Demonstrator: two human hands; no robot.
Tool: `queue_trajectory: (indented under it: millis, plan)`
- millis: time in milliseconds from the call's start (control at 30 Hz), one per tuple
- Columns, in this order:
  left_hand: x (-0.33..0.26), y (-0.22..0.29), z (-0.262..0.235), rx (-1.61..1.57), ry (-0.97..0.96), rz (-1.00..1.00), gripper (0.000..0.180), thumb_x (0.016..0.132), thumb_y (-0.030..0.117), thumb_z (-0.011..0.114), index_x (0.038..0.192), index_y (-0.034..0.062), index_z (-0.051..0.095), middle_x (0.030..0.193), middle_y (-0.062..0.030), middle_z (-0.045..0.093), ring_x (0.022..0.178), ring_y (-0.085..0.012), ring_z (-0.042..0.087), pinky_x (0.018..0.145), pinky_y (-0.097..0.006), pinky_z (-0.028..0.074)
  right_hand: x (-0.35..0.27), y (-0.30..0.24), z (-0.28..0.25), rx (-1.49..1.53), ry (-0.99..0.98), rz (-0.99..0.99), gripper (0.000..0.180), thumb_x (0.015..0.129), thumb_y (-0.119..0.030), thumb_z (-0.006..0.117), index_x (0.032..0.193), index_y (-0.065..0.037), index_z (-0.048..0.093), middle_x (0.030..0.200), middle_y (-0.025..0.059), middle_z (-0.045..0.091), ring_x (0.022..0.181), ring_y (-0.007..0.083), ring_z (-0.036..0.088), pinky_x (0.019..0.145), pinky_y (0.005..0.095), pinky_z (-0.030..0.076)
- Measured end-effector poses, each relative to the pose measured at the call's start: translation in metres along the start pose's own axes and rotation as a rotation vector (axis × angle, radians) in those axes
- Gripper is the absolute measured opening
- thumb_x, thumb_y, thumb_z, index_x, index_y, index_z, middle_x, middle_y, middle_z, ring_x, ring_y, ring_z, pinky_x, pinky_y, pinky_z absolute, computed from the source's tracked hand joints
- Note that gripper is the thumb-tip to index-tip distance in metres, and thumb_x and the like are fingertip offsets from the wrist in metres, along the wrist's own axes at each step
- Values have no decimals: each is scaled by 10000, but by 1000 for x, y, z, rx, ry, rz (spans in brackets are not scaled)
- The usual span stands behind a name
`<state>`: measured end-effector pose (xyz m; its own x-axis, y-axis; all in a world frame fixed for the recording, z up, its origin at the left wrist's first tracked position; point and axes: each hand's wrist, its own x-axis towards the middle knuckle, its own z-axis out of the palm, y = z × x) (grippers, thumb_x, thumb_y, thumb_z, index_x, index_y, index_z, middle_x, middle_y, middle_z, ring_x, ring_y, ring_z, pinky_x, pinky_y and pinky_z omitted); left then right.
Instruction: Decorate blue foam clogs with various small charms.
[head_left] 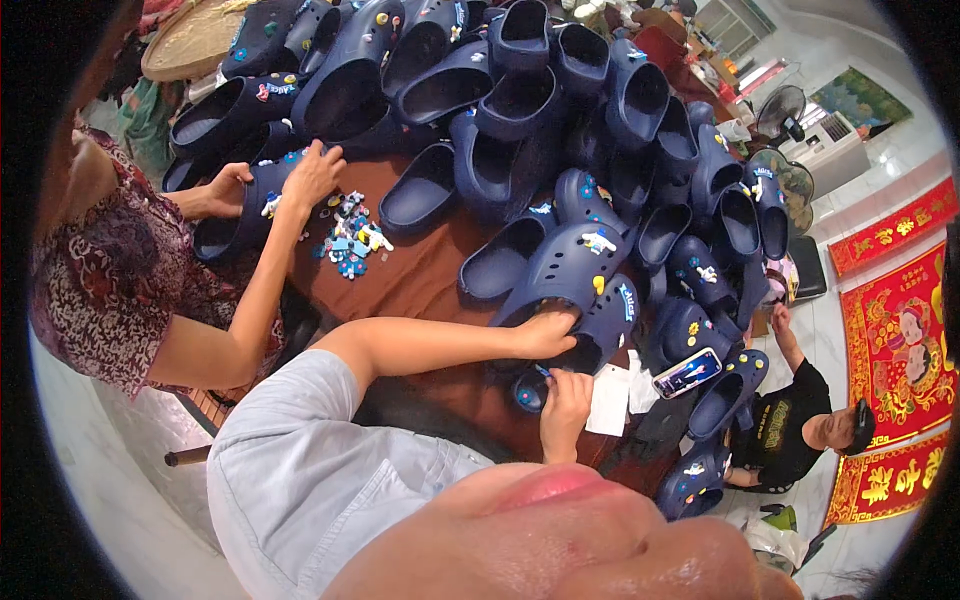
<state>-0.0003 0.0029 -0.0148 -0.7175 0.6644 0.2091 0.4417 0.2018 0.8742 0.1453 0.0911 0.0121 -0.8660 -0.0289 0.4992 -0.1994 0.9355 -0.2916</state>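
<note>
Resting inside a navy clog [572, 262] at the near edge of the heap, the left hand [545, 332] has its fingertips hidden (cannot tell whether they grip). Right hand [567, 408]: thumb and finger narrowed on what looks like a small blue piece [543, 371]. Judgement: brace the shoe from within, pinch lightly, square the piece up before pressing.
</note>
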Motion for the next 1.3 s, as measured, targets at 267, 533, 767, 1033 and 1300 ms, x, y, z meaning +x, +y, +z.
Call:
queue_trajectory:
  millis: [267, 533, 767, 1033, 1300]
  plan:
    - [0, 10, -1, -23, -61, -56, 319, 808, 166, 614, 940, -113, 531, 927, -361, 592, 927, -488, 593, 829, -511, 469, -7, 7, 10, -164, -38, -44, 208, 801, -45, 662, 1007, -49, 629, 835, 104, 611, 870, 299, 557, 729, 430, 410]
    - [-1, -2, 9, 54, 77, 60, 315, 800, 158, 626, 935, -117, 551, 901, -347, 603, 901, -481, 604, 813, -505, 480, -10, 9, 17, -238, -29, -20, 237, 790, -49, 672, 1019, -58, 611, 926, 103, 604, 911, 309, 541, 769, 430, 409]
    - [-1, 2, 4, 63, 89, 73, 327, 803, 170, 630, 937, -118, 554, 872, -334, 611, 858, -481, 608, 789, -503, 488, -12, 6, 14, -167, 56, -29, 196, 775, -92, 701, 959, -63, 640, 1021, 127, 583, 963, 316, 544, 773, 429, 427]
    - [-2, 5, 1, 74, 80, 70, 340, 808, 182, 632, 954, -116, 559, 897, -348, 622, 884, -488, 620, 798, -508, 491, -22, 4, 8, -171, -185, -126, 162, 778, -137, 706, 923, -78, 663, 891, 79, 601, 888, 255, 558, 833, 418, 391]
    - [-1, 2, 2, 32, 45, 34, 327, 812, 184, 627, 923, -116, 558, 888, -345, 619, 876, -479, 623, 795, -507, 492, -18, 0, 2, -156, -348, -122, 116, 831, -69, 543, 893, -45, 638, 871, 117, 607, 893, 292, 575, 814, 408, 420]
